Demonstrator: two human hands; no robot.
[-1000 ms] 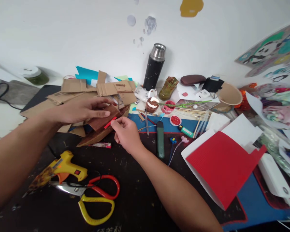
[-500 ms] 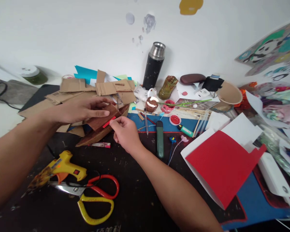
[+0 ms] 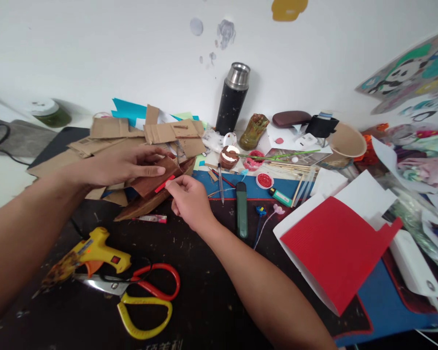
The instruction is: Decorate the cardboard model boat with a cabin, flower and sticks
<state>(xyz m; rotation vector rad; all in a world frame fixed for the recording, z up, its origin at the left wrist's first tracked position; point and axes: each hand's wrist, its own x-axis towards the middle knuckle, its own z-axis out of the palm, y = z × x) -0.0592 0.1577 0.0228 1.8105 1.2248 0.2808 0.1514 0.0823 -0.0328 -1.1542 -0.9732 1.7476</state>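
A brown, boat-shaped cardboard piece [image 3: 142, 206] lies at the left of centre on the dark mat. My left hand [image 3: 131, 165] grips the upper brown panel of it, thumb on the near face and fingers over the far side. My right hand [image 3: 190, 199] pinches the right end of a narrow red strip [image 3: 164, 184], which rests against the brown panel. Just below the brown piece is a small tube with a pink end [image 3: 160, 219].
Nearer me lie a yellow glue gun [image 3: 105, 250] and scissors [image 3: 146, 316]. A green cutter [image 3: 241, 214] is right of my right hand. Red corrugated sheet [image 3: 339, 248] covers the right side. Behind stand a black thermos [image 3: 232, 102], cardboard scraps [image 3: 109, 128] and paint pots [image 3: 264, 181].
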